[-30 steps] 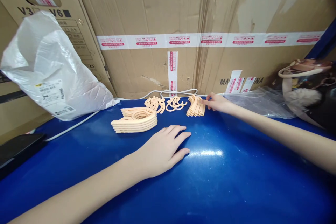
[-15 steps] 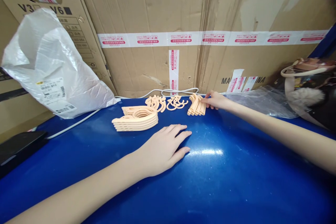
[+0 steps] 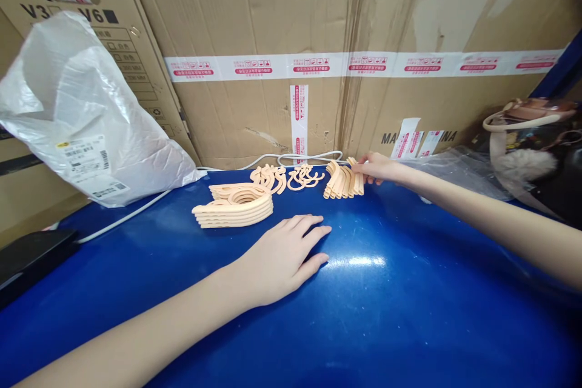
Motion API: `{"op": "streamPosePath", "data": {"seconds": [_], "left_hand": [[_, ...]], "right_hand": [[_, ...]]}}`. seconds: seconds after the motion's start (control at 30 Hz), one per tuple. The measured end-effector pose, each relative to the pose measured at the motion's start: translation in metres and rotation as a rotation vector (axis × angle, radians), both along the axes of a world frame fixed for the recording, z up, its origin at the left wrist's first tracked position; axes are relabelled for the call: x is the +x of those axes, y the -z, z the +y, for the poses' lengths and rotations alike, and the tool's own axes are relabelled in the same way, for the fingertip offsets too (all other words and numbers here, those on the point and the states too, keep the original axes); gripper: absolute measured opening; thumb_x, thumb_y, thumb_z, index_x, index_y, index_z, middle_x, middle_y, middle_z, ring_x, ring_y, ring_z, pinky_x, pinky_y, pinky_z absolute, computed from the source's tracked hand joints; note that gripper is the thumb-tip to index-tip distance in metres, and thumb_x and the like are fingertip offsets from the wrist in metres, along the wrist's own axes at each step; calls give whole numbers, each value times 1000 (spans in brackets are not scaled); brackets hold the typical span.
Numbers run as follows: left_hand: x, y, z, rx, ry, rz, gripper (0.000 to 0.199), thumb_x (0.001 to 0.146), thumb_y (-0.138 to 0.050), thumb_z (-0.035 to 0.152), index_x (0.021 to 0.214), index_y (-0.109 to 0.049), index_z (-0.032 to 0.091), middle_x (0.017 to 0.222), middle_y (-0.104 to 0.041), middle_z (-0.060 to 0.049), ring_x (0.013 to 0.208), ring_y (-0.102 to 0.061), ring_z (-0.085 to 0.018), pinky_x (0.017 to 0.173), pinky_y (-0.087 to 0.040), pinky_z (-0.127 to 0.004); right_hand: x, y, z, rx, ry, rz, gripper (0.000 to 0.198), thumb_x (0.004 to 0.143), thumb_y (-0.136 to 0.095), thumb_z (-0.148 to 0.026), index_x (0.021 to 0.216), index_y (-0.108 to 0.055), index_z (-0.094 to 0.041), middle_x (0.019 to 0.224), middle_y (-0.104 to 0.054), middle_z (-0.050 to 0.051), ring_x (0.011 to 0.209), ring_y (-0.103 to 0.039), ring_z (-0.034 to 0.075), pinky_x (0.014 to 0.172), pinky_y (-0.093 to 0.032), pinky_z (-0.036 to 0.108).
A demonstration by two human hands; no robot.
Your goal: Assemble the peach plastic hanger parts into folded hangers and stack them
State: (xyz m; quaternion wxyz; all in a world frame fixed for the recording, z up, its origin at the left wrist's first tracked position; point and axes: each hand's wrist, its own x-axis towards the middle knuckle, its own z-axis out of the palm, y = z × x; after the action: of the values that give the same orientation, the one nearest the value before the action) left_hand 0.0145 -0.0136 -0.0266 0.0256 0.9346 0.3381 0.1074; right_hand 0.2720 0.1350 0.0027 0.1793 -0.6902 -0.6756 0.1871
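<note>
My left hand point(image 3: 284, 257) lies flat and open on the blue table point(image 3: 386, 315), holding nothing, just in front of a stack of peach plastic hanger bodies point(image 3: 234, 207). My right hand point(image 3: 376, 168) reaches to the back of the table. Its fingers pinch the rightmost piece of a row of peach plastic bars point(image 3: 344, 182). Between the stack and the bars lie several peach plastic hooks point(image 3: 286, 177).
Large cardboard boxes point(image 3: 318, 42) wall off the back. A white plastic bag point(image 3: 82, 121) leans at the left, with a white cable point(image 3: 136, 213) running along the table's rear. A black object point(image 3: 27, 257) sits far left. Clear plastic film point(image 3: 454, 173) and a handbag point(image 3: 531, 151) are at the right.
My right hand has shifted slightly right and back, pulling the outermost bar away from the row so the row spreads. My left hand has stayed put.
</note>
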Motion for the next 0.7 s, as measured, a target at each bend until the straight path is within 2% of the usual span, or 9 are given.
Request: {"op": "streamPosePath", "data": {"seconds": [0.13, 0.27, 0.3, 0.4, 0.5, 0.6, 0.7], "left_hand": [[-1, 1, -2, -24, 0, -50, 43, 98, -40, 39, 136, -43, 18, 141, -46, -10, 128, -43, -27, 107, -37, -45], [0, -1, -5, -116, -100, -258, 60, 96, -44, 44, 145, -20, 21, 145, -39, -11, 129, -44, -27, 104, -41, -43], [0, -1, -6, -138, -127, -310, 62, 95, -45, 46, 145, -19, 22, 144, -39, -11, 127, -45, -27, 102, -42, -43], [2, -5, -5, -176, -166, -390, 58, 89, -54, 51, 136, -34, 23, 130, -52, -9, 117, -52, -26, 96, -45, -43], [3, -7, -3, -165, -148, -357, 33, 86, -62, 42, 111, -54, 22, 102, -62, -3, 96, -57, -22, 84, -46, -39], [4, -8, -2, -138, -117, -297, 9, 87, -60, 29, 91, -60, 21, 87, -62, 0, 85, -54, -20, 77, -43, -35], [4, -8, -3, -154, -128, -276, 5, 84, -61, 24, 88, -61, 21, 85, -61, 1, 83, -52, -19, 75, -41, -34]], "right_hand": [[9, -12, -32, 81, -93, -42, 26, 88, -53, -29, 106, -56, -10, 63, -64, 3, 48, -55, 13, 41, -39, 22], [2, -11, -90, 130, -344, -90, 16, 80, -59, -22, 96, -62, -18, 73, -65, 0, 64, -59, 15, 58, -42, 23], [-3, -7, -105, 186, -476, -159, 16, 81, -57, -21, 95, -63, -17, 73, -64, 1, 63, -58, 15, 59, -41, 24], [-19, 6, -137, 342, -678, -265, 19, 82, -54, -20, 98, -64, -17, 84, -63, 5, 75, -59, 19, 65, -43, 28], [-30, 16, -149, 397, -806, -292, 19, 88, -49, -22, 102, -62, -16, 85, -61, 6, 75, -57, 19, 64, -43, 29], [-31, 20, -152, 400, -832, -275, 20, 92, -46, -24, 104, -60, -17, 89, -60, 7, 76, -57, 19, 64, -44, 29], [-26, 21, -153, 341, -833, -239, 21, 92, -46, -24, 106, -60, -17, 93, -58, 6, 75, -58, 18, 64, -45, 28]]}}
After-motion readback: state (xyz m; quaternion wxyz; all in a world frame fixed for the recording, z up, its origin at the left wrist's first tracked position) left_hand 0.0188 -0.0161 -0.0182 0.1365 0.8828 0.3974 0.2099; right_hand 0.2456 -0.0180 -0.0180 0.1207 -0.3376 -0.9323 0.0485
